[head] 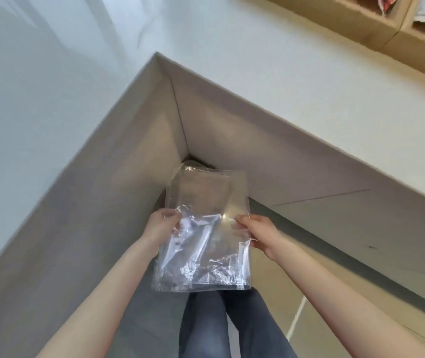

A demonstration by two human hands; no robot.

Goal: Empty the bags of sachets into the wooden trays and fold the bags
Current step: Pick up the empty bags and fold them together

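A clear, crinkled plastic bag point(203, 236) hangs in front of me below the counter's corner, and it looks empty. My left hand point(161, 226) pinches its left edge about halfway up. My right hand point(254, 229) pinches the right edge at the same height. The bag's upper part stands above my fingers and its lower part droops toward my legs. Wooden trays point(376, 27) sit on the counter at the top right, with sachets partly visible inside them.
A white L-shaped counter point(258, 60) wraps around me, its grey side panels point(232, 140) meeting in a corner just beyond the bag. My legs in blue jeans point(232, 324) and a tiled floor point(309, 293) show below.
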